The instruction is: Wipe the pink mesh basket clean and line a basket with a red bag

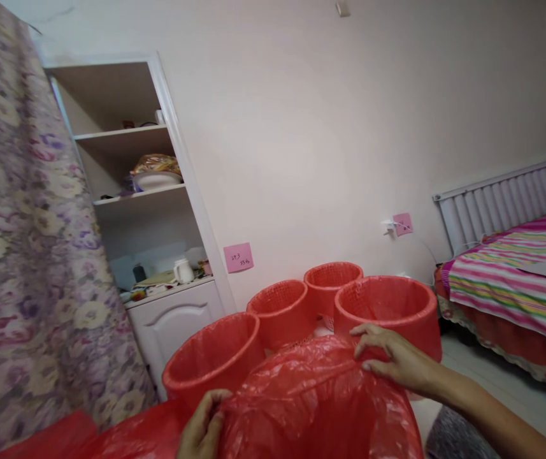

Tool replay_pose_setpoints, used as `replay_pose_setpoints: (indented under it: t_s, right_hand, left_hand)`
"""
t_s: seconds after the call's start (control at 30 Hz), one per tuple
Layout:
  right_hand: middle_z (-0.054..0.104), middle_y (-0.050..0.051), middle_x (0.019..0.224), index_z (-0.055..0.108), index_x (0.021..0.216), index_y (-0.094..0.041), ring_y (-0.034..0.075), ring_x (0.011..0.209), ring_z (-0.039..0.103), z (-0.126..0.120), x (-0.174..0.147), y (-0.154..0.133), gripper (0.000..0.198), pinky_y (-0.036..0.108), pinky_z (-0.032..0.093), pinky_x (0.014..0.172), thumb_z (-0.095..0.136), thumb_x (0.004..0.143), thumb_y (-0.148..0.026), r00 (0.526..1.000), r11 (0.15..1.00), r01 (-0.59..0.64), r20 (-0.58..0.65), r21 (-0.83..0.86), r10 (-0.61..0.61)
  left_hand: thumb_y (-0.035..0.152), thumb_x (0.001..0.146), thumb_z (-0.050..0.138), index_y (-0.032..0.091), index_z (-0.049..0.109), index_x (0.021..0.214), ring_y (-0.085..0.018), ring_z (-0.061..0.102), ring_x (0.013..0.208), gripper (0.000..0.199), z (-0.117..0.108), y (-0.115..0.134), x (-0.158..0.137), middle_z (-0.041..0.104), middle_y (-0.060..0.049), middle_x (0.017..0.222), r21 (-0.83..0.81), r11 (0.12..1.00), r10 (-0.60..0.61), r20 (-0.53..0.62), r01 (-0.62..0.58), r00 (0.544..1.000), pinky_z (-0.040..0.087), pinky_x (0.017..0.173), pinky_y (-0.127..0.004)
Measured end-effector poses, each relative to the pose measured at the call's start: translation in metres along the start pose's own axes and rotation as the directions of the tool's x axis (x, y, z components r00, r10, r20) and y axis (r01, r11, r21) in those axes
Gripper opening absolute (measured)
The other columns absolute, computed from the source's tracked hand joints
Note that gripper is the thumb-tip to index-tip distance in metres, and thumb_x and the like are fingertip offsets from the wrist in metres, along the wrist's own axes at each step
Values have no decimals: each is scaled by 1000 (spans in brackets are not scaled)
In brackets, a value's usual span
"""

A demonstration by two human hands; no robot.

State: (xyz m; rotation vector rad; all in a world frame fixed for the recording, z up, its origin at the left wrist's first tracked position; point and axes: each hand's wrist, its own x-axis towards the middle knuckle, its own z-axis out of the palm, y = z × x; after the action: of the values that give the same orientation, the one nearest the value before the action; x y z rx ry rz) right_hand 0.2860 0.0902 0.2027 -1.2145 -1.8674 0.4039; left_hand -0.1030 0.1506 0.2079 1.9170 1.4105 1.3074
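A red plastic bag (pixel 311 401) is spread over the nearest red basket at the bottom centre. My left hand (pixel 203 428) grips the bag's near left edge. My right hand (pixel 390 358) presses the bag's far right edge with fingers curled over the plastic. Just beyond stand several more red mesh baskets: one lined with a bag (pixel 213 360) at the left, an unlined one (pixel 282 309) behind it, another (pixel 332 280) further back, and a larger one (pixel 390 306) next to my right hand.
A floral curtain (pixel 24 255) hangs at the left. A white shelf unit (pixel 148 210) with dishes and a cabinet stands against the wall. A bed with a striped cover (pixel 516 280) fills the right side. More red plastic (pixel 86 437) lies bottom left.
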Motion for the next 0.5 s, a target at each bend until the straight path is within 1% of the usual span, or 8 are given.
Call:
replay_pose_setpoints:
  t_s: [0.1,0.17,0.2,0.27,0.33,0.4,0.5]
  right_hand:
    - [48,9,136,64,96,-24,24,126,46,1,5,-9,19,41,32,107,61,78,-28,999,998,28,42,-49,-26]
    - [50,8,135,64,92,-24,23,125,47,3,12,-11,14,40,33,106,57,80,-26,994,995,89,68,-51,-86]
    - [53,8,132,63,88,-23,22,123,49,5,17,-11,10,38,34,105,55,81,-24,992,993,115,60,-24,-113]
    - [61,7,119,60,84,-22,20,113,55,10,29,-6,10,37,38,99,51,82,-21,992,990,127,4,57,-127]
    - [66,5,103,59,85,-21,19,100,59,15,44,1,11,35,41,91,48,82,-21,995,986,95,-51,134,-89]
    - [66,3,87,57,80,-20,18,85,59,22,58,10,10,33,43,79,49,80,-24,997,982,36,-76,183,-23]
    - [59,-2,67,52,66,-19,15,66,52,35,76,26,14,29,39,64,54,75,-31,994,962,-42,-82,269,67]
  left_hand:
    - [50,72,53,19,57,94,-23,61,91,38,1,-7,7,67,-4,93,-49,999,-13,47,15,999,46,86,-31]
    - [49,73,54,19,57,92,-22,61,86,35,2,-9,11,67,-3,89,-88,996,-18,128,30,992,48,81,-30]
    - [48,73,56,19,58,88,-21,61,82,33,3,-9,13,67,-2,85,-107,993,-24,165,42,986,48,77,-29]
    - [50,72,58,19,61,80,-19,59,76,32,7,-11,17,65,1,76,-133,989,-34,189,60,981,48,72,-27]
    - [52,68,61,18,62,72,-19,58,73,33,11,-13,22,63,1,70,-142,987,-53,155,76,987,47,70,-26]
    - [53,65,63,18,62,67,-18,56,70,34,15,-15,27,62,1,66,-150,985,-64,116,81,991,47,68,-26]
    - [53,61,65,18,60,60,-17,54,65,35,20,-18,34,60,2,60,-166,981,-82,104,98,991,45,63,-26]
